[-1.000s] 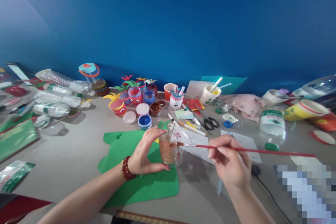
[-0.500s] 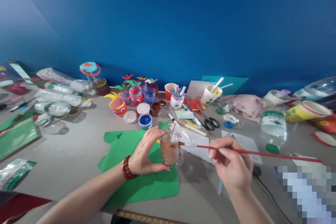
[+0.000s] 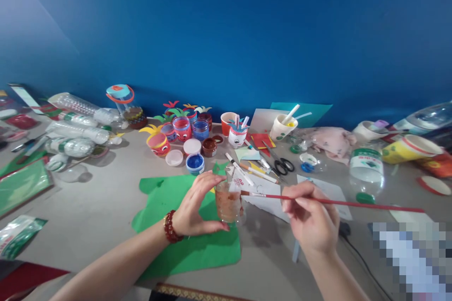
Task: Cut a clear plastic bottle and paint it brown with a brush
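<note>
My left hand (image 3: 197, 207), with a red bead bracelet (image 3: 171, 226) at the wrist, grips a clear plastic cup (image 3: 229, 207) between thumb and fingers. Brown paint coats part of the cup's side in streaks. In my right hand (image 3: 314, 216) is a thin red paintbrush (image 3: 356, 204), held close to its front end. The brush tip meets the right side of the cup. Beneath my left hand lies a green sheet (image 3: 197, 256) with a scalloped left edge. Beyond it stand an open jar of brown paint (image 3: 209, 147) and an open jar of blue paint (image 3: 195, 163).
Behind the paints are several decorated cups (image 3: 181, 129). Black-handled scissors (image 3: 284, 166), markers (image 3: 240, 169) and paper scraps lie past the cup. Plastic bottles (image 3: 77, 131) crowd the left, and another bottle (image 3: 366, 174) stands at right. A blue wall (image 3: 226, 33) closes off the back.
The paintbrush's rear end has shifted slightly left and up while its tip stays against the cup. My left hand holds the cup in nearly the same place.
</note>
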Tool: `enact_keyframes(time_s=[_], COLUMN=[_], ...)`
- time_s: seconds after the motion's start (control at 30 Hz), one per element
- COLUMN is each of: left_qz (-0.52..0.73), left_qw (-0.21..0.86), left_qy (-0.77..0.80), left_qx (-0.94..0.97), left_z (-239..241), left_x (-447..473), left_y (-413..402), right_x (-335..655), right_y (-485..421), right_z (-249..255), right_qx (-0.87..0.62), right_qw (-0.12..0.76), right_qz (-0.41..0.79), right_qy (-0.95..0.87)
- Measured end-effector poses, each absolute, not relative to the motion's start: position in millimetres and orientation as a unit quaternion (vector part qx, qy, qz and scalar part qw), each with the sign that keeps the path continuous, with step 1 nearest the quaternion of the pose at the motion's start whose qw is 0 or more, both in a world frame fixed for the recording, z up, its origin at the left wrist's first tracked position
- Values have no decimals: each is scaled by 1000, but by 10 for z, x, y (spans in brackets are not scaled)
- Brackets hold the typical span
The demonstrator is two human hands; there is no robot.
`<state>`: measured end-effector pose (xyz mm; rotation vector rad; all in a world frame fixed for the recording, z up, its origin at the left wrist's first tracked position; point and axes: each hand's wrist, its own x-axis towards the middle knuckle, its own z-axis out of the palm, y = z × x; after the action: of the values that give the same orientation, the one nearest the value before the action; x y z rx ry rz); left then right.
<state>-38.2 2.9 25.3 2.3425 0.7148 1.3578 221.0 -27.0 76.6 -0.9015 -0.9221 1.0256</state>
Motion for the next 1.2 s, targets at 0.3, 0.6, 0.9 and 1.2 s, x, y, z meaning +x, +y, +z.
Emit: enact_keyframes(time_s=[0.3,0.6,0.9,1.2], left_qz=[481,467,469,469], left_qw=[173,174,158,164], left_qy=[245,258,261,260], left_qx=[824,828,829,828], left_z=[225,238,248,245], left_x=[-381,-374,-379,-373], left_y=[17,23,25,34], right_x=[2171,2143,2146,2123], right_y=[-273,-362,-357,-375], right_z=[759,749,777,775], right_qx=[-432,-372,-402,-382], right_qw=[658,657,650,648], right_qz=[465,474,451,481], right_qy=[-406,-453,-461,-451])
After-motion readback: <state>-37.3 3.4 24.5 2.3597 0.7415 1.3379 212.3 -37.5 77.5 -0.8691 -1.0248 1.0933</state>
